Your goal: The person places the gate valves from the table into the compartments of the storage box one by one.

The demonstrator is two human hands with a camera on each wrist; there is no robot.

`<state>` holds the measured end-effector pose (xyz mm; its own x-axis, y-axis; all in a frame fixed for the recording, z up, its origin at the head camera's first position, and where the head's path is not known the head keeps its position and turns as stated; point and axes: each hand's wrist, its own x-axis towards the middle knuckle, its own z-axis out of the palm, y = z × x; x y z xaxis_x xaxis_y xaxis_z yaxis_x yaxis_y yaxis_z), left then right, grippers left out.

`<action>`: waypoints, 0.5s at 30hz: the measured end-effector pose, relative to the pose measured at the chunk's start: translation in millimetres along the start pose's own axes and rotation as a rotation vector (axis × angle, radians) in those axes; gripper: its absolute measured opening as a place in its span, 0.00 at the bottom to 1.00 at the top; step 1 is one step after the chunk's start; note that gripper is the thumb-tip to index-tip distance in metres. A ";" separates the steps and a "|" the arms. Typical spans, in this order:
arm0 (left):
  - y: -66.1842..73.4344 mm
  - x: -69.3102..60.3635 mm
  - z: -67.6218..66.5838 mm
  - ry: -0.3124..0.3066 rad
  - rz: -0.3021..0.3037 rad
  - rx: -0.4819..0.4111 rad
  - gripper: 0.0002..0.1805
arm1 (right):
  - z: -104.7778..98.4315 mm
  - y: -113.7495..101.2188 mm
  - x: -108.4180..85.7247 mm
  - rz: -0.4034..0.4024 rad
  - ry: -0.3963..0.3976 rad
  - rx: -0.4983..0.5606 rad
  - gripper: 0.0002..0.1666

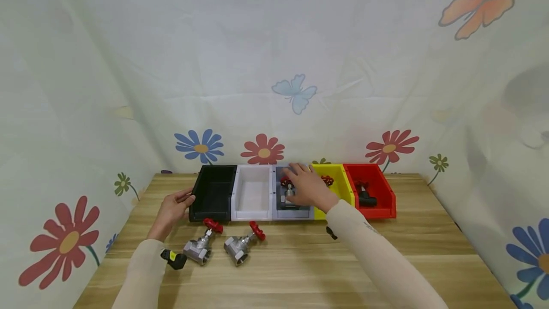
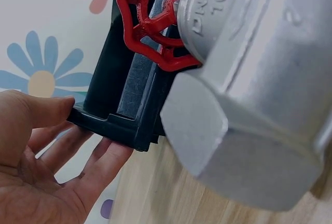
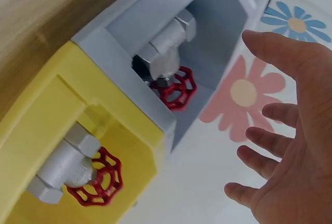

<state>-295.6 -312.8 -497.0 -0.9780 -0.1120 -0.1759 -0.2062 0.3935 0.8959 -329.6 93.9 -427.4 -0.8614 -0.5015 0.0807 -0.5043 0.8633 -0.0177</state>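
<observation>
At the left end of the bin row, my left hand (image 1: 171,211) holds the side of the black bin (image 1: 210,216), thumb on its rim and fingers along the outer wall. Over the grey bin (image 1: 296,214) is my right hand (image 1: 310,186), fingers spread and holding nothing. A metal valve with a red handwheel (image 3: 165,53) lies inside that grey bin. In front of the black bin, a valve (image 1: 198,251) rests on the table, with a second valve (image 1: 237,249) to its right; both have red handwheels.
Between the black and grey bins stands a white bin (image 1: 252,214). Right of the grey one, a yellow bin (image 3: 116,112) contains another valve (image 3: 65,164). The red bin (image 1: 381,213) at the far right holds a black fitting (image 1: 366,198). A flowered curtain hangs behind.
</observation>
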 end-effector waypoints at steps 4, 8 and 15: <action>-0.6 1.9 -0.8 0.003 -0.003 0.004 0.29 | -9.9 4.5 -5.8 0.009 0.039 0.013 0.52; -1.3 3.4 -1.1 0.006 0.001 0.013 0.30 | -19.1 9.1 -12.6 0.036 0.058 0.054 0.53; -2.5 2.3 -0.2 0.010 0.010 0.024 0.29 | -31.3 19.3 -26.7 0.038 0.125 0.089 0.54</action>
<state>-297.4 -314.2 -499.6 -0.9797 -0.1167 -0.1632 -0.1975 0.4166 0.8874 -314.4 125.7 -398.6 -0.8687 -0.4526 0.2013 -0.4793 0.8706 -0.1107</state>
